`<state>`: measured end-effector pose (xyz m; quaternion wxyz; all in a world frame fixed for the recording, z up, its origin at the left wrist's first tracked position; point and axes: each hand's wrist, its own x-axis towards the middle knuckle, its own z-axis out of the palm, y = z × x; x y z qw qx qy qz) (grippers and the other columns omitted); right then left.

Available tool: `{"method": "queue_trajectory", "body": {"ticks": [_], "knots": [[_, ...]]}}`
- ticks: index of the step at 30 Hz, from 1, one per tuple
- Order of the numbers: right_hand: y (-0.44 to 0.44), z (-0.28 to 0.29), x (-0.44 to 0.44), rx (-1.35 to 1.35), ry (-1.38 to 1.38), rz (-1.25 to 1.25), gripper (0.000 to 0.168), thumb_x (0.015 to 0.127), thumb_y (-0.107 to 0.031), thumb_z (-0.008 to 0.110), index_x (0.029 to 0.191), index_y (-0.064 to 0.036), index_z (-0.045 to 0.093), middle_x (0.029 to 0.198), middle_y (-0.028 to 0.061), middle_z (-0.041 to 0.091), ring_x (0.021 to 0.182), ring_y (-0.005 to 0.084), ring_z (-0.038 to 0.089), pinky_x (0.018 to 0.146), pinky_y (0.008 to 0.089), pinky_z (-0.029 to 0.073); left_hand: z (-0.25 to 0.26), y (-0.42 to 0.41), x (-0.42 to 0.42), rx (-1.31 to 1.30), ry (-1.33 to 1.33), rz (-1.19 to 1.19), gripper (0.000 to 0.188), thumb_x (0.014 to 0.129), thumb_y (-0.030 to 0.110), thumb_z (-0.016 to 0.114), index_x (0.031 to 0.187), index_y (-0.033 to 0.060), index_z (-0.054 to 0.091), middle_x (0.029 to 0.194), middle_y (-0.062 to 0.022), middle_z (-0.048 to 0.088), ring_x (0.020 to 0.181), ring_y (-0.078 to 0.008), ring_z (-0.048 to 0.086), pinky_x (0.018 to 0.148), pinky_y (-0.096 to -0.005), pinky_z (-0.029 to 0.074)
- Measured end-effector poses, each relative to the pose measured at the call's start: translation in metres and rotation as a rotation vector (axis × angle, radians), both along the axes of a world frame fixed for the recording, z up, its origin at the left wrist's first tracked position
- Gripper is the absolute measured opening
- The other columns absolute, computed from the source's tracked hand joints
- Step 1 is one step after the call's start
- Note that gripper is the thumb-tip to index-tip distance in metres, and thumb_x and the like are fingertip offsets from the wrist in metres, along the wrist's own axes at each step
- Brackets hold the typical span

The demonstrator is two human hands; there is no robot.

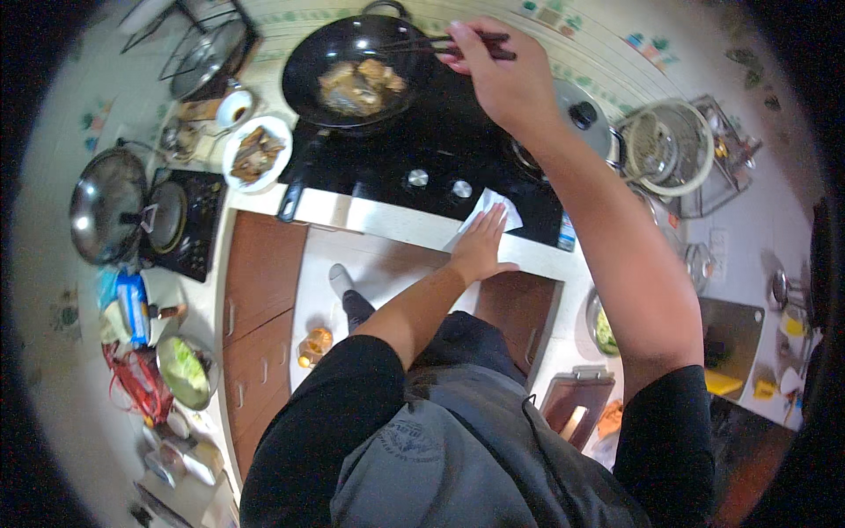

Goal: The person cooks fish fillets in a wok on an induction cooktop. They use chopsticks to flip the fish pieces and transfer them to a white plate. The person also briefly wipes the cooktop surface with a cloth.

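A pair of dark chopsticks [441, 45] is held in my right hand [502, 69], raised above the stove. Their tips reach over the black wok [300, 99], where browned pieces of food [360, 86] lie in the bottom. My left hand [483, 244] rests flat on a white paper tissue [505, 210] at the front edge of the black glass cooktop [370, 175]. Two silver knobs [418, 177] sit just left of that tissue. Behind my right forearm, a pot with a glass lid [581, 113] is partly hidden.
Left of the wok stand a white plate of fried food [257, 155] and a cup with dark liquid [234, 109]. A handle [290, 201] juts over the counter's front edge. A bowl of green vegetables [187, 371] is on the left counter; a white-rimmed basket [670, 148] stands at right.
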<state>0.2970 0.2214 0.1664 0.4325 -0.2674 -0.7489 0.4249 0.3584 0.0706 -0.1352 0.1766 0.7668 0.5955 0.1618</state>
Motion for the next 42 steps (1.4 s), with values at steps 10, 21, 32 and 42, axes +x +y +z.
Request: {"method": "queue_trajectory", "body": {"ticks": [10,21,32,42], "knots": [[-0.019,0.003,-0.04,-0.204,0.063,0.012,0.03,0.103,-0.026,0.062,0.106,0.003,0.071,0.093,0.0107,0.074,0.085,0.0157,0.074,0.075,0.0259,0.059,0.002,-0.116,-0.28,-0.135,-0.038,0.462,0.121,0.08,0.068,0.071,0.156,-0.0086,0.016,0.163,-0.0295,0.019,0.154,-0.0399,0.014,0.125,-0.0456,0.015],[-0.019,0.023,-0.074,-0.201,0.004,-0.094,0.032,0.104,-0.026,0.061,0.106,0.004,0.07,0.098,0.0126,0.073,0.088,0.0177,0.073,0.077,0.0266,0.059,-0.02,-0.12,-0.301,-0.22,0.03,0.519,0.122,0.084,0.076,0.057,0.156,-0.012,0.012,0.165,-0.0309,0.011,0.155,-0.0438,0.007,0.126,-0.0488,0.009],[-0.02,0.03,-0.107,-0.24,-0.007,-0.24,0.026,0.104,-0.021,0.06,0.104,0.004,0.069,0.097,0.0115,0.072,0.086,0.0173,0.073,0.076,0.0264,0.059,0.029,-0.07,-0.321,0.004,-0.028,0.438,0.111,0.083,0.07,0.064,0.155,-0.0041,0.027,0.162,-0.037,0.012,0.153,-0.0489,0.011,0.124,-0.0563,0.015],[-0.033,-0.02,-0.11,-0.344,-0.082,-0.347,0.028,0.104,-0.023,0.062,0.107,0.004,0.069,0.098,0.0116,0.071,0.086,0.0177,0.072,0.076,0.0271,0.058,0.031,-0.075,-0.363,-0.208,-0.004,0.181,0.1,0.087,0.063,0.064,0.162,0.0129,0.021,0.165,-0.0325,0.002,0.156,-0.0428,0.002,0.125,-0.0525,0.009]]}}
